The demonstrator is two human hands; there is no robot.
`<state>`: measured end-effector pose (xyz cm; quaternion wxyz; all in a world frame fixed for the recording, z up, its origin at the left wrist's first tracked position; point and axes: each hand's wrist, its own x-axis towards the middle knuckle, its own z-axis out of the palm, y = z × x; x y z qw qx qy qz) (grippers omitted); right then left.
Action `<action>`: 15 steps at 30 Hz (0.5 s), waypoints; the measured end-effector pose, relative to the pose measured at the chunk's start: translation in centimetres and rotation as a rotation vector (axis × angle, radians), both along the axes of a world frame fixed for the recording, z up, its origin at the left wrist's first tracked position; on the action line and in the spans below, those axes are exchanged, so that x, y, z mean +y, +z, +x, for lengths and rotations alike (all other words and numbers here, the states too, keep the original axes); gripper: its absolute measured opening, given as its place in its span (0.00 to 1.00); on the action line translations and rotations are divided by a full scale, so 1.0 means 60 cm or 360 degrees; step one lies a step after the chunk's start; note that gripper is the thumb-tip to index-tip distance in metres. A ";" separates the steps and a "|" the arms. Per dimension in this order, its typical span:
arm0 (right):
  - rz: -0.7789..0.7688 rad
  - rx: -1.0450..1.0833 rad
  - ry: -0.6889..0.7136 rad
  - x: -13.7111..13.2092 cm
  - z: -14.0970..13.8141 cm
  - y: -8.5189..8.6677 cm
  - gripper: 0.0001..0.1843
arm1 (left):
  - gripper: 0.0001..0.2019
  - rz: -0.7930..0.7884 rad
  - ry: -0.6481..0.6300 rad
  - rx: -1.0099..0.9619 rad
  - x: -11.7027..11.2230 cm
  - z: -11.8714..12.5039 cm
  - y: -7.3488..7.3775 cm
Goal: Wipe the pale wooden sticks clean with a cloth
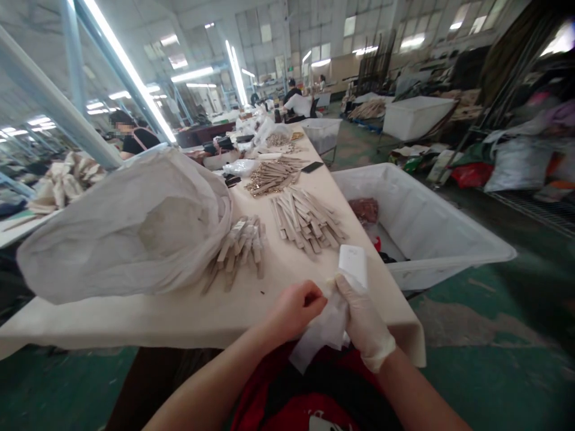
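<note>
My left hand (294,310) is bare and curled into a pinch at the near edge of the long table (251,299). It grips the edge of a thin white wrapper (324,329) that hangs down over my lap. My right hand (363,320) wears a pale glove and closes round the same wrapper from the right. A small white flat piece (353,263) sticks up just above the gloved fingers. Two heaps of flat pale wooden sticks (305,218) lie on the table just beyond my hands, the other heap (240,245) to the left.
A big crumpled white plastic bag (130,230) fills the table's left side. A large white bin (417,227) stands right of the table with reddish items inside. More stick piles (272,175) and bags lie farther along. Other people sit at the far end and at left.
</note>
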<state>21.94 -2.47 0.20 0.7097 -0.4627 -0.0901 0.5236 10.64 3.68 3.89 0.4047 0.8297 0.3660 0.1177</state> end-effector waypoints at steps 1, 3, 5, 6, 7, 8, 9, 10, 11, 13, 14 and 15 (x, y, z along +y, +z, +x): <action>-0.0012 -0.0017 0.0034 -0.006 0.000 -0.001 0.19 | 0.09 -0.0039 0.0018 -0.0010 -0.001 0.004 0.001; -0.0025 -0.0087 0.0124 -0.016 0.000 -0.002 0.19 | 0.10 -0.0084 0.0072 -0.0030 0.001 0.009 0.005; 0.0022 -0.0182 0.0181 -0.021 0.003 -0.002 0.17 | 0.10 -0.0109 0.0064 -0.0062 0.008 0.012 0.009; 0.0039 -0.0205 0.0193 -0.021 0.006 -0.003 0.17 | 0.11 -0.0155 0.0012 -0.0079 0.014 0.016 0.010; 0.0023 -0.0189 0.0197 -0.020 0.011 -0.003 0.17 | 0.12 -0.0224 -0.0058 -0.0096 0.022 0.020 0.010; -0.0036 -0.0119 0.0204 -0.019 0.018 -0.003 0.17 | 0.13 -0.0296 -0.0121 -0.0102 0.035 0.026 0.009; -0.0125 -0.0010 0.0202 -0.018 0.027 -0.003 0.17 | 0.14 -0.0344 -0.0142 -0.0086 0.052 0.033 0.006; -0.0212 0.0112 0.0203 -0.017 0.038 -0.003 0.17 | 0.14 -0.0352 -0.0102 -0.0048 0.075 0.042 0.002; -0.0276 0.0219 0.0194 -0.017 0.048 -0.002 0.17 | 0.13 -0.0312 -0.0010 -0.0002 0.104 0.052 -0.003; -0.0305 0.0334 0.0170 -0.019 0.069 0.002 0.16 | 0.10 -0.0143 0.0283 0.0084 0.173 0.074 -0.015; -0.0294 0.0329 0.0140 -0.022 0.079 0.003 0.15 | 0.11 -0.0082 0.0407 0.0092 0.212 0.085 -0.021; -0.0282 0.0292 0.0101 -0.026 0.087 0.004 0.14 | 0.13 -0.0036 0.0527 0.0089 0.250 0.095 -0.027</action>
